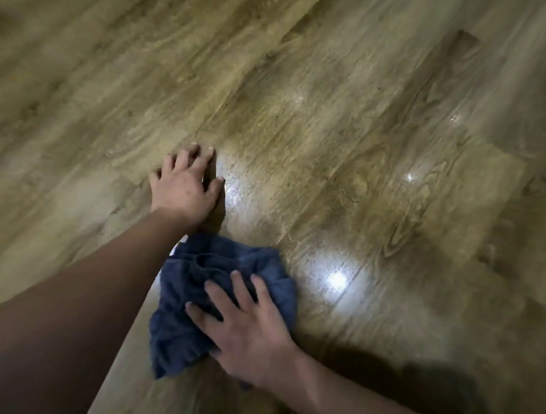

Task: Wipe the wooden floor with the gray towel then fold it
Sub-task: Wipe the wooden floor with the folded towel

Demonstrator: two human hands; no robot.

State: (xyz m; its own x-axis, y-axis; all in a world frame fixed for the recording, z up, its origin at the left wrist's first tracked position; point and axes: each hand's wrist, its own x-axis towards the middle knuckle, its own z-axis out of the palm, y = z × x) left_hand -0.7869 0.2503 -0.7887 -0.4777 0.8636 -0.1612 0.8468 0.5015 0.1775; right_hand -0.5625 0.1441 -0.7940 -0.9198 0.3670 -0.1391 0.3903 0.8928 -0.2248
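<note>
Nearest the camera, the left forearm crosses the lower left of the view, cut off by the frame edge, and reaches out to the left hand [186, 185], whose fingers [202, 156] are spread wide and planted on the wooden floor [345, 147], holding nothing. Closer in, the right hand [245, 336] lies flat on the gray towel [198, 281], fingers [222, 298] straight and slightly splayed, pressing the cloth rather than gripping it. Bunched and wrinkled, the towel sits on the floor between the two hands, and part of it is hidden under the right palm. Bare planks stretch away on all sides, widest toward the upper right, where several bright glints of light sit on the boards. Outer parts of the view are blurred, and a dark shadow covers the lower right corner.
</note>
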